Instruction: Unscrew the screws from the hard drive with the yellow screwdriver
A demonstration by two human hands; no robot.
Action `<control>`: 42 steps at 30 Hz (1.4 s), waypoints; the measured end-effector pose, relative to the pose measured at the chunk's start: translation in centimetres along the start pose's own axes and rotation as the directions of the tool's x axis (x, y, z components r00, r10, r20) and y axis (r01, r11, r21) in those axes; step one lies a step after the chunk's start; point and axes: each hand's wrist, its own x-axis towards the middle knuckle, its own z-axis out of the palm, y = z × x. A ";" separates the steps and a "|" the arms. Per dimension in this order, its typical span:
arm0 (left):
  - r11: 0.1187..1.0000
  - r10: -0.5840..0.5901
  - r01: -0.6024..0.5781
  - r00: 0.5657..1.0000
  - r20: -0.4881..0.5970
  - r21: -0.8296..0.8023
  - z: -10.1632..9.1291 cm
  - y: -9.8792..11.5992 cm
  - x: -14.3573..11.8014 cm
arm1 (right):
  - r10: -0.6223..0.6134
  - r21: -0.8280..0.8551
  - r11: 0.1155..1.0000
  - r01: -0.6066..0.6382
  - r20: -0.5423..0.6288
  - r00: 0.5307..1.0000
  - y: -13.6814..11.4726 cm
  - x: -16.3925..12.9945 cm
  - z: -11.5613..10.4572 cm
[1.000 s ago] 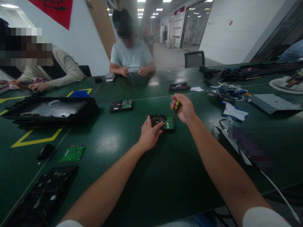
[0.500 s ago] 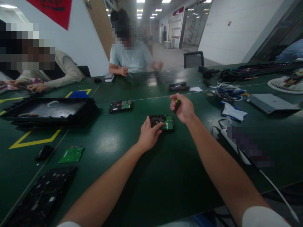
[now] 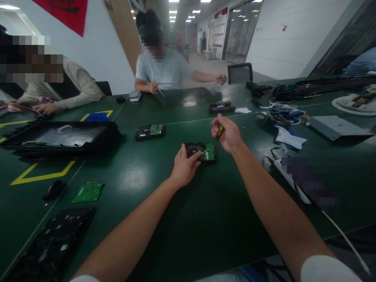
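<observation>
The left hand (image 3: 184, 167) pins the black hard drive with green circuit board (image 3: 201, 151) to the desk (image 3: 205, 219), steadying it, while the right hand (image 3: 227, 135) fists a yellow-handled screwdriver (image 3: 219, 130) above it.

White walls (image 3: 282, 43), ceiling lights (image 3: 194, 11), empty chair (image 3: 240, 73).
</observation>
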 end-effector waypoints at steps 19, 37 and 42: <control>1.000 0.002 -0.001 1.000 0.006 -0.011 -0.2 0.1 0.0 | -0.014 -0.028 1.000 0.013 -0.008 1.000 0.1 0.0 0.1; 1.000 -0.010 0.010 1.000 0.005 -0.008 -0.1 0.2 0.0 | -0.039 -0.002 0.999 0.039 0.002 0.999 0.3 0.0 0.5; 1.000 -0.006 0.006 1.000 0.001 -0.015 -0.1 0.2 0.0 | -0.005 -0.048 0.999 0.005 -0.009 1.000 0.0 -0.3 0.5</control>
